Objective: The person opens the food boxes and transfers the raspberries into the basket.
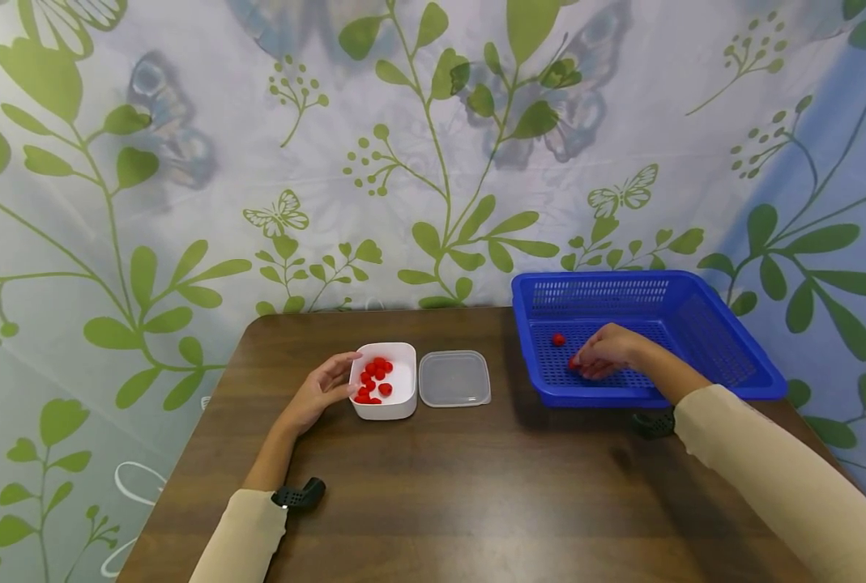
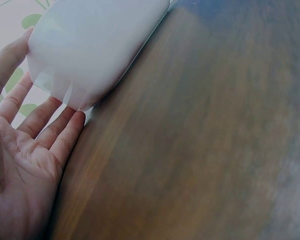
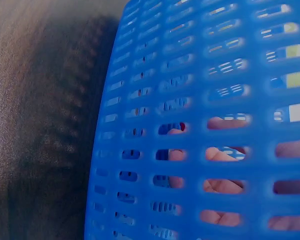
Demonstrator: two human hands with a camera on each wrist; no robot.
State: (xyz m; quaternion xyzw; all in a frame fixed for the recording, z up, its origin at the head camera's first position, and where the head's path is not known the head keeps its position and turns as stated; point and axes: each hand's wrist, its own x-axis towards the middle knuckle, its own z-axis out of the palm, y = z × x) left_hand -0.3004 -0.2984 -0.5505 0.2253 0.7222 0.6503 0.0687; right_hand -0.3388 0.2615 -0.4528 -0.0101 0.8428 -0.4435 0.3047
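Observation:
A white square container (image 1: 389,410) stands at the table's middle left, holding several small red pieces (image 1: 377,364) whose exact kind is too small to tell. My left hand (image 1: 321,394) rests against its left side; in the left wrist view, the spread fingers (image 2: 67,132) touch the container's wall (image 2: 100,45). Inside the blue basket (image 1: 533,380), my right hand (image 1: 607,352) reaches down and its fingertips pinch a red piece (image 1: 573,363). Another red piece (image 1: 559,339) lies on the basket floor just behind. The basket's slotted wall (image 3: 140,165) partly hides the right hand in the right wrist view.
Between the container and basket, a translucent lid (image 1: 454,378) lies flat on the brown wooden table (image 1: 433,486). A patterned cloth (image 1: 403,162) with leaves and butterflies hangs behind the table's back edge. The basket's raised walls surround the right hand.

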